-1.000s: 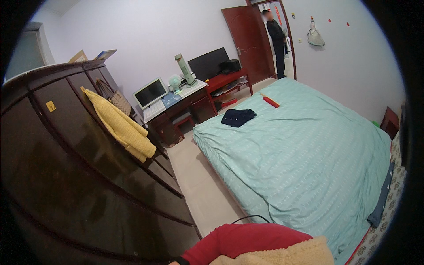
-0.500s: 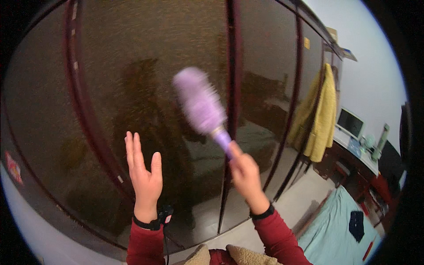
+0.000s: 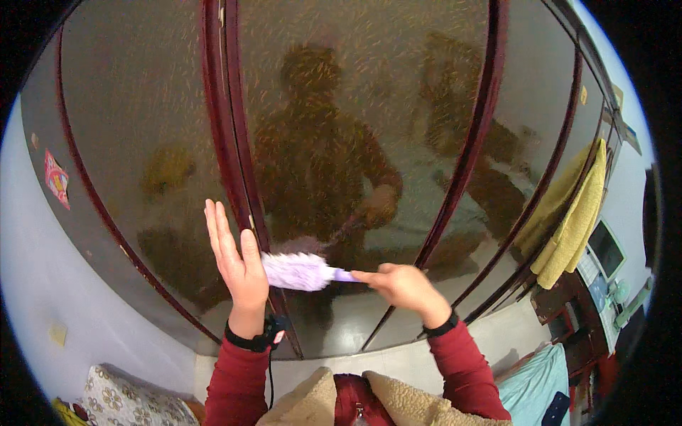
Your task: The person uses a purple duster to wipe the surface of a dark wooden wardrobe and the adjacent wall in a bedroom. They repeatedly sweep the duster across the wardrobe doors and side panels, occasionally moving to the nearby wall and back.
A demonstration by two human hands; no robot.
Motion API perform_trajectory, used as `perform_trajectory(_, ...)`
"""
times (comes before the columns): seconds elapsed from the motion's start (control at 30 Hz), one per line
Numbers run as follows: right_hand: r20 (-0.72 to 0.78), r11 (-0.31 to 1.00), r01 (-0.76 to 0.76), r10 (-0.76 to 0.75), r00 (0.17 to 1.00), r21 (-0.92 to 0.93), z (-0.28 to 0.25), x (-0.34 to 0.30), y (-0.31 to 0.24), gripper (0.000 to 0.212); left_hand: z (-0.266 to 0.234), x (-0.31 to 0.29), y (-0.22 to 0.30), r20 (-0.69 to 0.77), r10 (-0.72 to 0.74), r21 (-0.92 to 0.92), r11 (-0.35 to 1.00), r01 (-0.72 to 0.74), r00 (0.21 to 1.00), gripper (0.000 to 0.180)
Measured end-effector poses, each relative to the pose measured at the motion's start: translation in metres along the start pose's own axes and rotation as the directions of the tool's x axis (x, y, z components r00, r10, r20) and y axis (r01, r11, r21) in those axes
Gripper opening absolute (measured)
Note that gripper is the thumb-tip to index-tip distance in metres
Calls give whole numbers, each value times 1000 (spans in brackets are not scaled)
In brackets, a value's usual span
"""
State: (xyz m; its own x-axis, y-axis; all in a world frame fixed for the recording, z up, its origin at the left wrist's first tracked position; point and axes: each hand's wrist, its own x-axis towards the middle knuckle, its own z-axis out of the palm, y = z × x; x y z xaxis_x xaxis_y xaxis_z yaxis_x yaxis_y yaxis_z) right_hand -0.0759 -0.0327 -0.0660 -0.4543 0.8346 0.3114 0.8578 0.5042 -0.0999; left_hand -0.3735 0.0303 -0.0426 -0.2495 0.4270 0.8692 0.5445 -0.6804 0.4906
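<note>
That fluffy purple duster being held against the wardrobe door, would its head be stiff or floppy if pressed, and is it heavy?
The fluffy purple duster probably gives softly: its fuzzy head looks loose beside the open left hand. It seems light, since the right hand carries it by fingertips on the thin handle. It is unlikely to scratch the glossy dark wardrobe door.

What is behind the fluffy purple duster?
Behind the purple duster stands a glossy dark wardrobe door, mirroring the person. The raised left hand hides the duster's tip; the right hand covers its handle.
</note>
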Motion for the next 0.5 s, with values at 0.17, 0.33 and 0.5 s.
perform_trajectory(0.17,-572,995,35,-82,816,-93,-53,-2,66,51,4,-10,-4,73,-39,-91,995,46,997,45)
perform_trajectory(0.33,-817,947,3,276,506,322,-35,13,96,50,15,-19,5,150,61,-168,985,-35,987,45)
perform_trajectory(0.5,-40,960,26,-38,998,-277,25,-49,77,59,9,-16,11,148,71,-129,990,-52,986,46)
